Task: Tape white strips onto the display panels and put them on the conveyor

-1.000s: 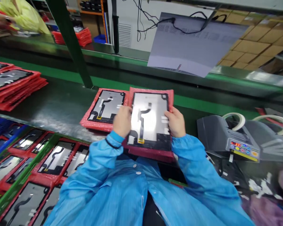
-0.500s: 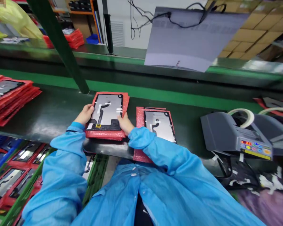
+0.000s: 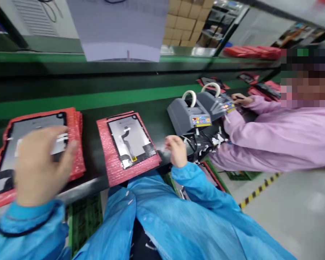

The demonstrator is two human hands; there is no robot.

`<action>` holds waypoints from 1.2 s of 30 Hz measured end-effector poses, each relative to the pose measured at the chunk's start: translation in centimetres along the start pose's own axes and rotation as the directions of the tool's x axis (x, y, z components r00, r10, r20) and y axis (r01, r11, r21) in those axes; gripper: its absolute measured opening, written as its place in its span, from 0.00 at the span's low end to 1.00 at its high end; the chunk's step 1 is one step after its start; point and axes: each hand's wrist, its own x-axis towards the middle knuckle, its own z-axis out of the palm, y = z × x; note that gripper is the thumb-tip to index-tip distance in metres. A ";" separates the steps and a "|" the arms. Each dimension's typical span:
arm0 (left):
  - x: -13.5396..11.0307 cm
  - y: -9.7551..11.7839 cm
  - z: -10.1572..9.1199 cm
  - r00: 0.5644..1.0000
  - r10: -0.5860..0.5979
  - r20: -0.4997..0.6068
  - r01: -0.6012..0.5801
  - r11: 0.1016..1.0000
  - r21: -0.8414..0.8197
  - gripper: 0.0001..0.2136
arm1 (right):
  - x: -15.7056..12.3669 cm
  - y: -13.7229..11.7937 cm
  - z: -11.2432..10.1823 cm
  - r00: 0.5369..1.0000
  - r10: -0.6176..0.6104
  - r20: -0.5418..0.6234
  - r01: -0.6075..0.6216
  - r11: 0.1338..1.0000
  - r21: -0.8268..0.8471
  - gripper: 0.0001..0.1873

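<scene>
Two flat tablet panels lie face down on red bubble wrap on the dark conveyor. My left hand [image 3: 40, 164] hovers over the left panel [image 3: 29, 131], fingers spread and loose, holding nothing; the hand is blurred. The second panel [image 3: 130, 141] lies in front of me on its red wrap [image 3: 112, 159], its near end overhanging the belt edge. My right hand [image 3: 176, 150] is to the right of that panel, near the grey tape dispenser [image 3: 188, 115], its fingers loosely curled with nothing seen in them.
A second tape dispenser [image 3: 216, 101] stands behind the first. A co-worker in a pink coat [image 3: 273, 141] sits at the right, a hand [image 3: 239, 99] on the belt. Red-wrapped panels [image 3: 249, 52] are stacked far right. A green crate [image 3: 83, 220] sits below the belt.
My view has swung right. Both hands have let go of the left panel; my right hand has moved past the second panel toward the tape dispenser, and my left hand has lifted.
</scene>
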 end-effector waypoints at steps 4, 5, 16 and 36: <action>0.2 7.2 8.0 0.892 0.424 0.155 -0.391 0.897 -0.206 0.10 | 3.9 -0.7 -9.8 0.914 0.085 -0.397 -0.066 0.996 0.061 0.20; 0.4 8.3 10.0 0.858 0.471 0.206 -0.420 0.873 -0.247 0.11 | 4.7 -0.6 -10.7 0.914 0.110 -0.390 -0.088 0.993 0.074 0.21; 3.0 11.5 18.8 0.470 0.644 0.604 -0.589 0.738 -0.329 0.16 | 5.5 -0.9 -11.6 0.850 -0.292 -0.438 0.291 0.954 -0.070 0.20; 4.8 11.1 17.8 0.735 0.611 0.294 -0.383 0.732 -0.564 0.12 | 7.0 -0.8 -11.1 0.824 -0.371 -0.428 0.340 0.928 -0.149 0.31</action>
